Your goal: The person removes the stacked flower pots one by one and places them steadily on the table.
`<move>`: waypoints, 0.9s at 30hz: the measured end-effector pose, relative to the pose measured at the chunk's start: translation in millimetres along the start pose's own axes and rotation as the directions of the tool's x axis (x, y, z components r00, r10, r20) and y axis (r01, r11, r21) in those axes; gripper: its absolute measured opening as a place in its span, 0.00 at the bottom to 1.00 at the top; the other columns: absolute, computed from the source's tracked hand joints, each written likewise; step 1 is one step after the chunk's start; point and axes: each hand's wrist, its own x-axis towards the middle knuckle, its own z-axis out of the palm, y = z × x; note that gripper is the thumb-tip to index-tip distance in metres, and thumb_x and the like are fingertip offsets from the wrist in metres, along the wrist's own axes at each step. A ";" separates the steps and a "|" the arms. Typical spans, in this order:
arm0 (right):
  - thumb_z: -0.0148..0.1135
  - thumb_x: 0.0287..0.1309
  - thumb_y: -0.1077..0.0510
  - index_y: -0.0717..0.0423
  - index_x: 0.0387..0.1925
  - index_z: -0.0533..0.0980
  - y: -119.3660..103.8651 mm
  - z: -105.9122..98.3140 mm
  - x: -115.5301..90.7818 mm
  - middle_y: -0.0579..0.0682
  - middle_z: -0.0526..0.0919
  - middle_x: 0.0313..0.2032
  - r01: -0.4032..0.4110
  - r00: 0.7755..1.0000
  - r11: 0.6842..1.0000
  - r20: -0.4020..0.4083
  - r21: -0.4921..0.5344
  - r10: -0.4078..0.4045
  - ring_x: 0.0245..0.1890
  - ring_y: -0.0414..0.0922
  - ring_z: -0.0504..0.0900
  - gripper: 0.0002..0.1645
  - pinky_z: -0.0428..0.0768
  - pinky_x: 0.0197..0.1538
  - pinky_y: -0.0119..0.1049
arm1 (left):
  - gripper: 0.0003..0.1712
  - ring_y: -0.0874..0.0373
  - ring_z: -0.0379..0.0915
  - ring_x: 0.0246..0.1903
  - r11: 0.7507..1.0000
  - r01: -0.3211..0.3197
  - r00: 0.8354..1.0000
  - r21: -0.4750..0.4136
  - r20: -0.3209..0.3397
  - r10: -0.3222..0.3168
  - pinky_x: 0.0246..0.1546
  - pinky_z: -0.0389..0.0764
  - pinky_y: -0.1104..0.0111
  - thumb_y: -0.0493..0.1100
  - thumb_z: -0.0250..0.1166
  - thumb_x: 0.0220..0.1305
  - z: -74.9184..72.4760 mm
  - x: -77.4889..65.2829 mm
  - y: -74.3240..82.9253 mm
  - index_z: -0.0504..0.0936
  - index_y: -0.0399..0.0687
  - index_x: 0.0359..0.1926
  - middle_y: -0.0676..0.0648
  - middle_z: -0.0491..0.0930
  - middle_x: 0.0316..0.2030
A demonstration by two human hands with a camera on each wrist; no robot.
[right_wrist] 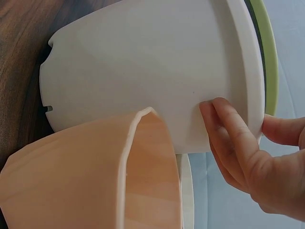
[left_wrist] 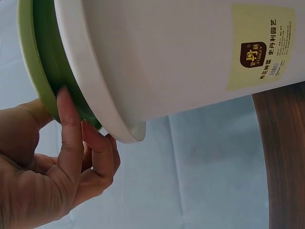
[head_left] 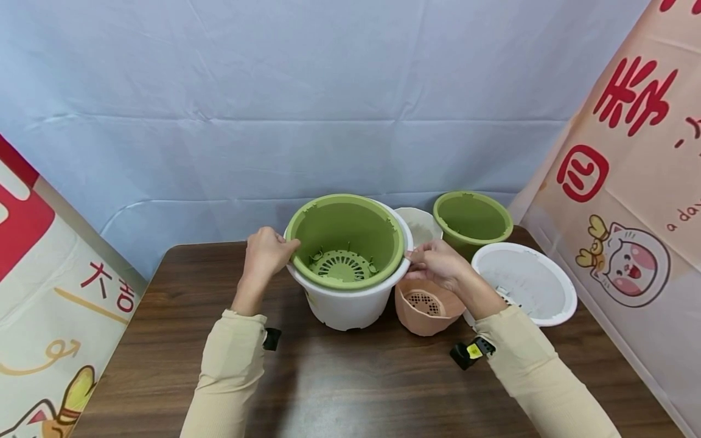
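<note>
A green plant pot (head_left: 350,228) with a slotted base sits nested inside a white plant pot (head_left: 347,309), its rim standing slightly above the white one. My left hand (head_left: 266,250) pinches the green pot's rim on the left side; in the left wrist view, its index finger lies in the gap between the two rims. On the right, my right hand (head_left: 440,263) grips the white pot's rim. The right wrist view has those fingers (right_wrist: 233,133) curled beneath the white rim, the thumb at its top edge.
A peach pot (head_left: 418,325) with a perforated base stands close against the white pot's right side. Behind it are a small white pot (head_left: 420,224) and another green pot (head_left: 473,216). A wide white pot (head_left: 539,267) is farther right on the wooden table (head_left: 350,389). Cloth backdrops surround the table.
</note>
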 end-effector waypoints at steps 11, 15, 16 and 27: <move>0.39 0.64 0.71 0.74 0.33 0.63 2.7 -2.1 1.8 0.55 0.77 0.25 0.004 1.000 1.000 0.010 0.013 -0.004 0.27 0.43 0.80 0.06 0.81 0.38 0.33 | 0.27 0.63 0.47 0.08 0.999 -0.032 0.999 0.019 0.017 0.032 0.12 0.58 0.73 0.43 0.58 0.57 -3.0 -1.7 -1.0 0.58 0.50 0.05 0.55 0.53 0.05; 0.39 0.64 0.72 0.73 0.33 0.63 1.8 -2.0 1.8 0.55 0.77 0.25 0.002 1.000 1.000 0.008 0.015 -0.003 0.27 0.42 0.80 0.06 0.81 0.39 0.32 | 0.25 0.62 0.50 0.07 1.000 -0.021 0.999 -0.003 0.030 0.021 0.11 0.58 0.73 0.43 0.55 0.56 -3.4 -1.9 -0.9 0.60 0.50 0.05 0.53 0.61 0.04; 0.39 0.64 0.72 0.73 0.33 0.63 1.5 -2.0 1.6 0.55 0.77 0.25 0.002 1.000 1.000 0.009 0.015 -0.002 0.27 0.42 0.80 0.06 0.81 0.39 0.32 | 0.25 0.62 0.51 0.07 1.000 -0.014 0.999 -0.011 0.035 0.015 0.11 0.58 0.73 0.43 0.55 0.56 -3.7 -2.0 -0.4 0.60 0.50 0.05 0.52 0.64 0.05; 0.38 0.63 0.72 0.73 0.32 0.64 1.3 -1.0 1.8 0.55 0.76 0.26 0.004 1.000 1.000 0.018 0.011 -0.004 0.28 0.43 0.80 0.07 0.81 0.39 0.33 | 0.25 0.62 0.54 0.07 0.996 0.015 0.996 -0.088 0.085 -0.008 0.10 0.59 0.72 0.44 0.53 0.62 -8.2 -3.7 4.2 0.62 0.48 0.08 0.53 0.61 0.06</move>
